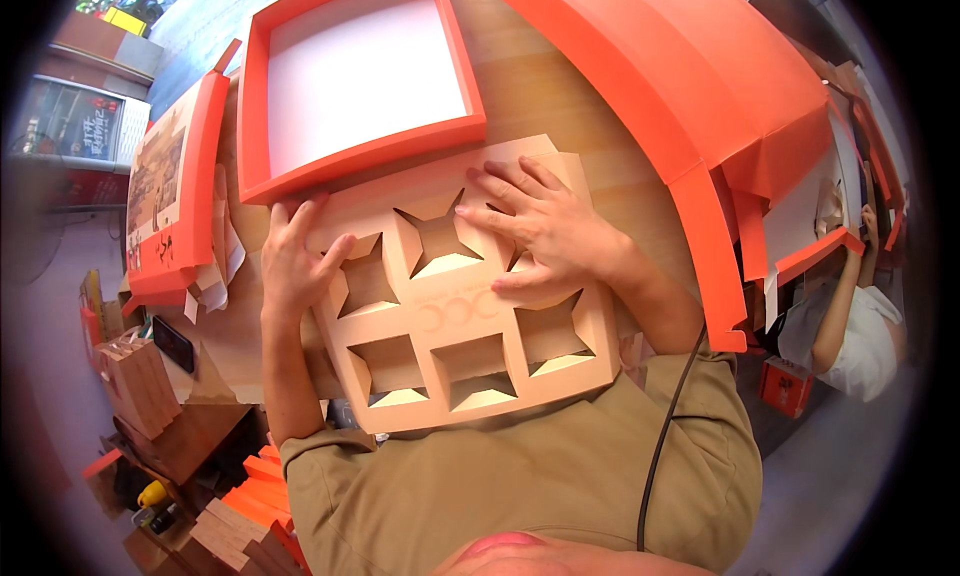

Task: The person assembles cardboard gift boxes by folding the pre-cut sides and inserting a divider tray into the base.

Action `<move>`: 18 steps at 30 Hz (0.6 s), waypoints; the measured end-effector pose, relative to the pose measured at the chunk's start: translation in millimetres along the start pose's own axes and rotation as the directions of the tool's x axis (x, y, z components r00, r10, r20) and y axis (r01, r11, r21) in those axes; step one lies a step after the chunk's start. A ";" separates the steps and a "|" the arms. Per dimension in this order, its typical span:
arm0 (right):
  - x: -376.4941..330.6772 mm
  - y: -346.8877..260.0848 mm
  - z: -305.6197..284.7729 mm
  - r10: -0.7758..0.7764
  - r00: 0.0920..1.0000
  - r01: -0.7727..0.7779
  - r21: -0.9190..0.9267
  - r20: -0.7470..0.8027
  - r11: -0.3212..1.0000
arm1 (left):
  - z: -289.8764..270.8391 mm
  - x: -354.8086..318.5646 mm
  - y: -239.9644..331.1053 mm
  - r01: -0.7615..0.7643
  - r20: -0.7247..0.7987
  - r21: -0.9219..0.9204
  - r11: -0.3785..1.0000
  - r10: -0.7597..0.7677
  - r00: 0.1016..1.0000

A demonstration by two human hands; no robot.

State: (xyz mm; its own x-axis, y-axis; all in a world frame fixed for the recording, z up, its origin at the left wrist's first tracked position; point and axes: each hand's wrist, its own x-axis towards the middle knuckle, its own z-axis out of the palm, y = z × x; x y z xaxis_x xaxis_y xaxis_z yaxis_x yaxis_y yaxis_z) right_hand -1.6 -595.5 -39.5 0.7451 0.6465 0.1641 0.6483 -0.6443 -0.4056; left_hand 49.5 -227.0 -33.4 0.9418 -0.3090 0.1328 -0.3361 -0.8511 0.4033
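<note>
A tan cardboard insert (470, 321) with several square cut-outs, their flaps folded inward, lies in front of me. Its near edge reaches close to my shirt. My left hand (295, 261) rests at the insert's upper left edge with fingers apart and thumb stretched over the top. On its upper right part my right hand (550, 231) lies flat, fingers spread, partly covering one cut-out. Just beyond the insert sits a shallow orange box tray (365, 158) with a white inside, its near rim next to the insert's far edge.
A large orange cardboard piece (690, 86) with folded flaps curves along the right of the wooden table (540, 86). Orange printed box pieces (200, 186) stand at the left, near a dark phone (173, 344). Another person's arm (840, 311) shows at the far right.
</note>
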 end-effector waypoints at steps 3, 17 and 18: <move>-0.1 -0.7 0.5 0.001 1.000 -0.001 0.006 0.010 1.000 | -1.0 0.4 1.2 0.002 0.013 0.032 0.999 -0.002 1.000; -3.2 -0.8 6.9 0.018 0.999 -0.017 -0.020 0.030 1.000 | -3.8 0.9 7.0 -0.006 0.013 0.042 0.999 0.005 1.000; -3.4 -1.1 7.9 0.023 0.999 -0.022 -0.024 0.033 0.999 | -3.4 1.5 7.8 -0.012 0.009 0.045 0.999 0.011 1.000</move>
State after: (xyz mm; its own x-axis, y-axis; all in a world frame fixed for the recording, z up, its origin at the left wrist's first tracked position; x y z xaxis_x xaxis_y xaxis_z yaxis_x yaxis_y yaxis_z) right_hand -6.1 -593.7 -46.7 0.7543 0.6445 0.1249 0.6350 -0.6681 -0.3877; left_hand 48.3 -232.6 -26.9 0.9378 -0.3225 0.1289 -0.3472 -0.8655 0.3610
